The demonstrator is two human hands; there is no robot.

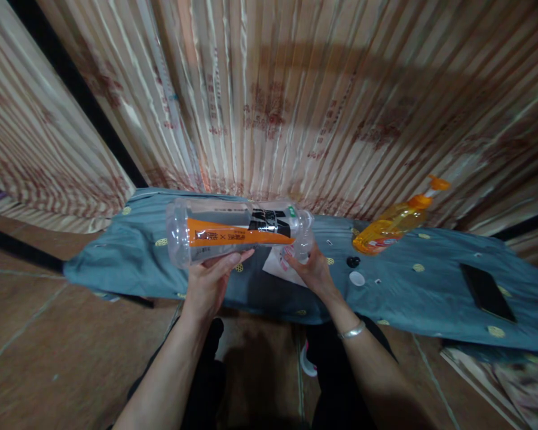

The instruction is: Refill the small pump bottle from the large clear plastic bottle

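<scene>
A clear plastic bottle (233,232) with an orange and black label lies on its side in the air above a low surface draped in blue-grey cloth (407,298). My left hand (208,280) grips the bottle from below near its base. At the neck end on the right, my right hand (311,269) is closed around the bottle. A silver bracelet circles my right wrist. Under the bottle's neck a white paper or wrapper (278,266) lies on the cloth, partly hidden by my right hand.
An orange detergent bottle (397,224) with a pump top lies tilted on the cloth at the right. A small black cap (352,261) and a white cap (357,278) lie near it. A dark phone (486,292) rests at far right. Striped curtains hang behind.
</scene>
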